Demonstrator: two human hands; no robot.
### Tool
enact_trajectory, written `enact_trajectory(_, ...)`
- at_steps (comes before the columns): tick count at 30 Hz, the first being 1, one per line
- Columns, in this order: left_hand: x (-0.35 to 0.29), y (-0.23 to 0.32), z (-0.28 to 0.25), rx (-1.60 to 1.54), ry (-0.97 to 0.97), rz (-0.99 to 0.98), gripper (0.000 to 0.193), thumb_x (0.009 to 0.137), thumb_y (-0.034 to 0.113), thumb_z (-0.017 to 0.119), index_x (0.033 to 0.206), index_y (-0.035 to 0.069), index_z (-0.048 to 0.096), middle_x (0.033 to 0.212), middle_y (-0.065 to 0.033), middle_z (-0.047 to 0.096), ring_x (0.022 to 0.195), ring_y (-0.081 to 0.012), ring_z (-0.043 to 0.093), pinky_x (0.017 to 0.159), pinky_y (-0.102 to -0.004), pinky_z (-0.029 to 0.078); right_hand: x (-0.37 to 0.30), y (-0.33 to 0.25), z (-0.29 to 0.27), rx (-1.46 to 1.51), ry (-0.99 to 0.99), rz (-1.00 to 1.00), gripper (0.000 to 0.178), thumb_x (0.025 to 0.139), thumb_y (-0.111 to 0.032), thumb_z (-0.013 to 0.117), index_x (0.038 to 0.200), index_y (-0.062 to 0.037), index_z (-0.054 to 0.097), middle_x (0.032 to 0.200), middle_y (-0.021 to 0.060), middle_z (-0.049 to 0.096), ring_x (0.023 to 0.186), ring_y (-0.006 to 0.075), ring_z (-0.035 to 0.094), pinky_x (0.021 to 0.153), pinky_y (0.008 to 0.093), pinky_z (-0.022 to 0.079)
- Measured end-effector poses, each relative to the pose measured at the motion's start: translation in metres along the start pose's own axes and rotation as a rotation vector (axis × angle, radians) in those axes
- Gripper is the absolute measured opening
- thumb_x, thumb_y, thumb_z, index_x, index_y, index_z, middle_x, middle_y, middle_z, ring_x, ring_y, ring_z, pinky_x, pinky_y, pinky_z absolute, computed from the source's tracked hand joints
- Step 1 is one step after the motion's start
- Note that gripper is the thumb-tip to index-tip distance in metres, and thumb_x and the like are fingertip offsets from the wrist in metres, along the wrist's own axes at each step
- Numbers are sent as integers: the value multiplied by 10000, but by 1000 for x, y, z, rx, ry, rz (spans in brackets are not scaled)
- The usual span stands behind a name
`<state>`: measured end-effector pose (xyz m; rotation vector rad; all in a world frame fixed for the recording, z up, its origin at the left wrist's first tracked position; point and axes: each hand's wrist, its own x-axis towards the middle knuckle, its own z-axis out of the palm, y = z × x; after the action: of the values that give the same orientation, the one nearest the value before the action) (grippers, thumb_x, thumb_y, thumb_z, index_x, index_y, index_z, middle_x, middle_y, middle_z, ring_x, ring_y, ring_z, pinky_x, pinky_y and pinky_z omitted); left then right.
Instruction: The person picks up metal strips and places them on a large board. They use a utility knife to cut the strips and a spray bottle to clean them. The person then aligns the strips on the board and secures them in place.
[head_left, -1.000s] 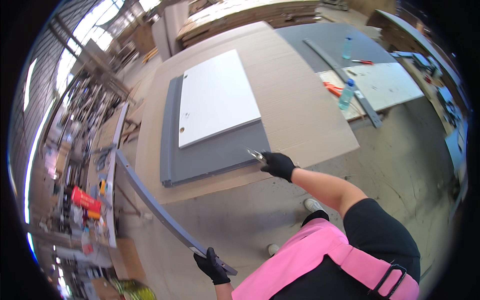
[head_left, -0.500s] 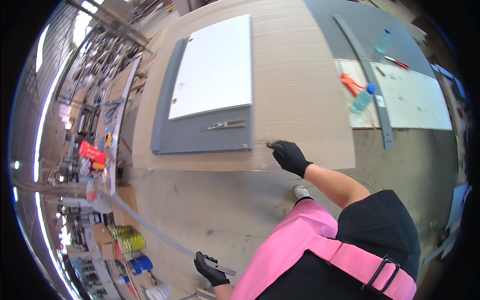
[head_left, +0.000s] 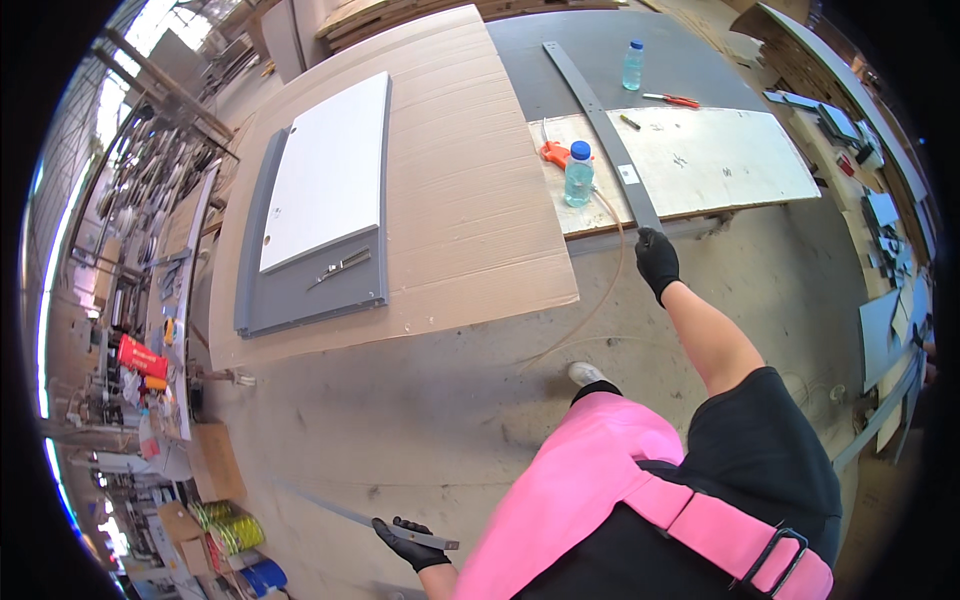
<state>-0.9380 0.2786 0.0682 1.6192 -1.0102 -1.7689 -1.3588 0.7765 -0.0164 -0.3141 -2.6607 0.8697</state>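
My left hand [head_left: 408, 548], in a black glove, is low in the view and closed around a long grey metal strip [head_left: 432, 541]. That strip runs away to the left above the floor. My right hand [head_left: 656, 264], also gloved in black, is closed on the near end of a second flat grey metal strip [head_left: 603, 128], which lies across a table and has small holes and a white label. The fingertips are partly hidden at the strip's end. Left of this strip stand a blue-capped bottle [head_left: 579, 178] and an orange tool [head_left: 554, 153], partly hidden behind the bottle.
A cardboard-covered table [head_left: 470, 200] bears a white panel [head_left: 335, 170] on a grey panel [head_left: 300, 300], with a folding-type metal tool [head_left: 340, 268]. Another bottle [head_left: 633, 66] and a red-handled tool [head_left: 675, 100] lie farther right. A thin hose [head_left: 612, 290] hangs to the floor.
My right hand has moved right, from beside the cardboard's front edge to the end of the strip on the table. The view has turned right. My left hand still holds its strip.
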Motion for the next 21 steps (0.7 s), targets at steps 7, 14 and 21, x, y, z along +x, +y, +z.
enact_trajectory(7,-57,-35,-15,-2,432,40,544,760,728,618,760,198,500,591,51,446,493,-100,396,476,-268,354,119,23,68,-9,-154,168,370,854,-155,533,1205,-121,643,1188,184,639,1130,336,599,953,417,484)
enact_trajectory(14,-128,-64,-11,-139,497,92,564,798,660,600,1057,160,565,851,-15,564,730,-160,530,616,-314,436,227,77,178,45,-335,-209,416,840,-64,527,1253,-42,577,1181,228,609,1136,340,565,983,389,458)
enact_trajectory(21,-204,-65,-2,-99,713,295,418,817,579,627,755,188,493,556,-3,394,485,-161,436,516,-328,404,331,76,206,116,-354,-538,261,811,-188,683,1055,-95,686,1204,191,629,1155,354,573,992,419,445)
